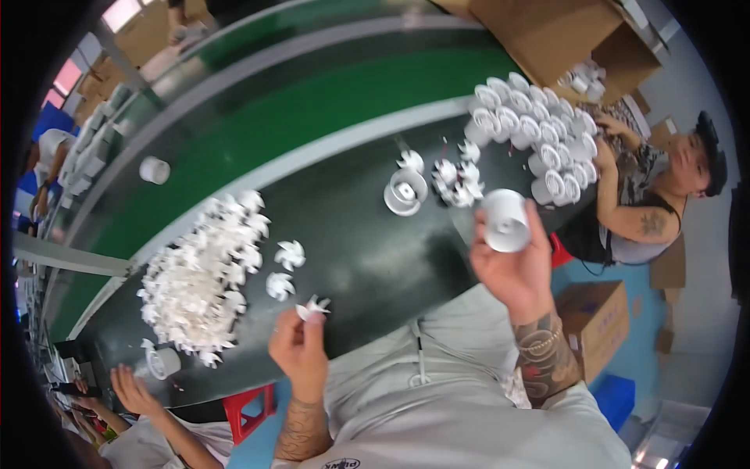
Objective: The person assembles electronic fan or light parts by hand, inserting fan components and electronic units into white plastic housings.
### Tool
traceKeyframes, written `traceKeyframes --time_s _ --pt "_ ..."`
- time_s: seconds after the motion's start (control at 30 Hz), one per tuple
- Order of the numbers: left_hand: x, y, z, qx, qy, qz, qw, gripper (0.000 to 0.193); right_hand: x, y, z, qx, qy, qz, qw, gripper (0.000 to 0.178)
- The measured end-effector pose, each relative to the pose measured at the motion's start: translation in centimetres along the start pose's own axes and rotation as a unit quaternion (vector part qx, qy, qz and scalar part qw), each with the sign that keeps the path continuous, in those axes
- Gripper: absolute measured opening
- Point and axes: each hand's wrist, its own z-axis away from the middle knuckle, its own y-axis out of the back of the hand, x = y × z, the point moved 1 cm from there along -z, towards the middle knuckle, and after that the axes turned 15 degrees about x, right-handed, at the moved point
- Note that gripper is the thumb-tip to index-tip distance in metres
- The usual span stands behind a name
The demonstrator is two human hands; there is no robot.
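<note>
Between the thumb and fingers of my left hand (299, 353) is a small white fan wheel (314, 307) with curved blades, held above the dark work surface (355, 270). My right hand (516, 270) holds a round white plastic cup (506, 221), its fingers curled around the sides. Two loose fan wheels (290, 255) lie just beyond my left hand, close to a large heap of white fan wheels (199, 273). Left of my right hand stands another white cup (405, 192). Beside it sits a cluster of small white and dark parts (457, 181).
Several white cups (539, 133) stand grouped at the far right, near a person (641, 187) and an open cardboard box (562, 39). A green conveyor belt (312, 125) runs behind, carrying one cup (155, 170). Another person's hand (133, 391) is near a cup (163, 363) at lower left.
</note>
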Motion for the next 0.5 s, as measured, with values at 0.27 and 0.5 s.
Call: traceKeyframes --time_s 0.27,0.5 --pt "5.2 -3.6 0.0 -0.149 -0.049 0.184 0.970 0.016 7.0 -1.6 -0.5 -0.036 -0.154 -0.131 0.979 0.043" --pt "9.8 -4.9 0.1 -0.215 -0.318 0.052 0.922 0.019 9.9 -4.9 -1.1 -0.106 -0.211 -0.133 0.962 0.040"
